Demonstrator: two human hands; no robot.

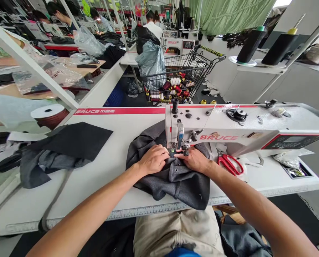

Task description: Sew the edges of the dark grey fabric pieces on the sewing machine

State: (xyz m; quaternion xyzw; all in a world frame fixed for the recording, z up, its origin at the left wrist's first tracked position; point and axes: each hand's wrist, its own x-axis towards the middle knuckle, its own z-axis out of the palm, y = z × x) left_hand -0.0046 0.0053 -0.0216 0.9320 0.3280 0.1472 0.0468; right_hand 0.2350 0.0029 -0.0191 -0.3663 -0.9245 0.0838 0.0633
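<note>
A dark grey garment (159, 187) lies bunched on the sewing machine bed, its front part hanging over the table's edge. My left hand (154, 159) grips the cloth just left of the presser foot, fingers close together and curled onto it. On the other side, my right hand (196, 159) holds the cloth with its index finger reaching toward the needle area. Small eyelets show in a flap of the garment between the hands. The white sewing machine (218, 125) stands over the cloth; its head partly hides the needle and my right fingertips.
Red-handled scissors (231, 165) lie right of my right hand, under the machine arm. Dark cut pieces (76, 142) rest on the table's left. Black thread cones (251, 44) stand at upper right. Behind the table is a wire cart (186, 67) with thread spools. Several people work beyond.
</note>
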